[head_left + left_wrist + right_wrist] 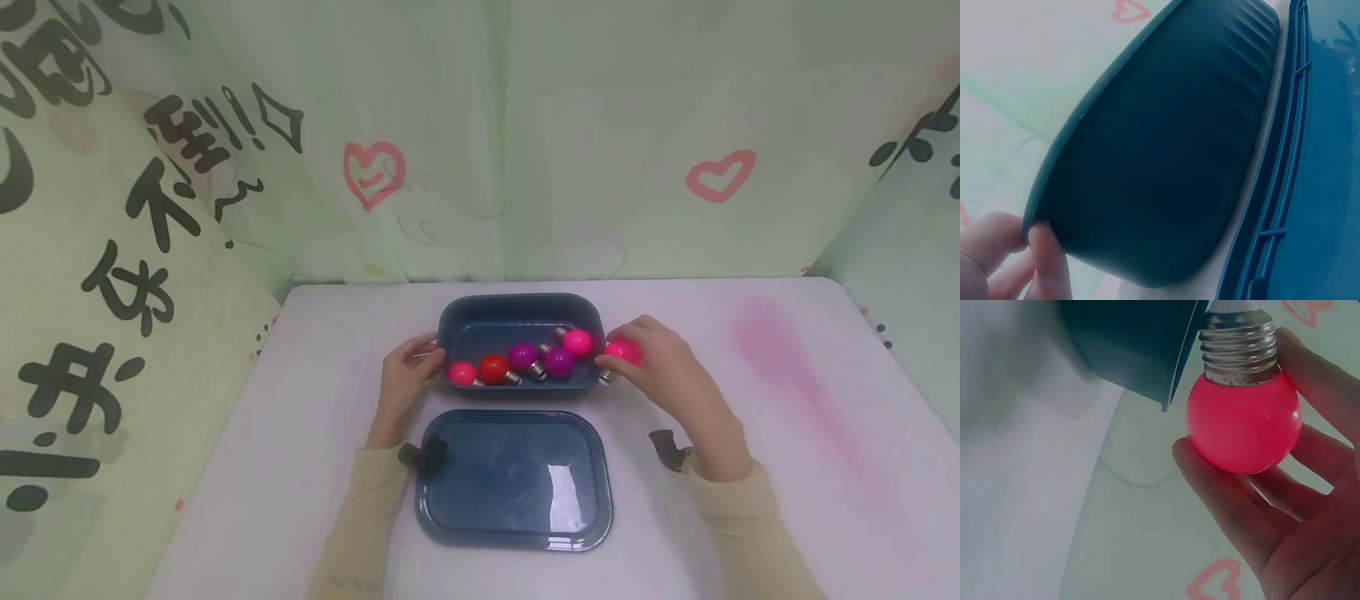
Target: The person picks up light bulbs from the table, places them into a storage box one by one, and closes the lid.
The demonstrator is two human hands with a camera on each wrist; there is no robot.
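Note:
A dark blue plastic box (517,308) stands on the table with several bulbs inside: pink, red (494,368) and purple (522,357), all with silver screw bases. My left hand (408,375) pinches the box's left rim between thumb and fingers; the left wrist view shows this grip on the box wall (1147,156). Just outside the box's right rim, my right hand (660,358) holds a pink light bulb (1244,425) between thumb and fingers. Its metal screw base (1239,349) points up in the right wrist view, close beside the box edge.
The box's matching blue lid (517,483) lies flat on the white table (675,533), in front of the box. Behind them hangs a pale green cloth wall (600,208) with red hearts. Black lettering marks the left wall. A pink stain (795,367) colours the table at right.

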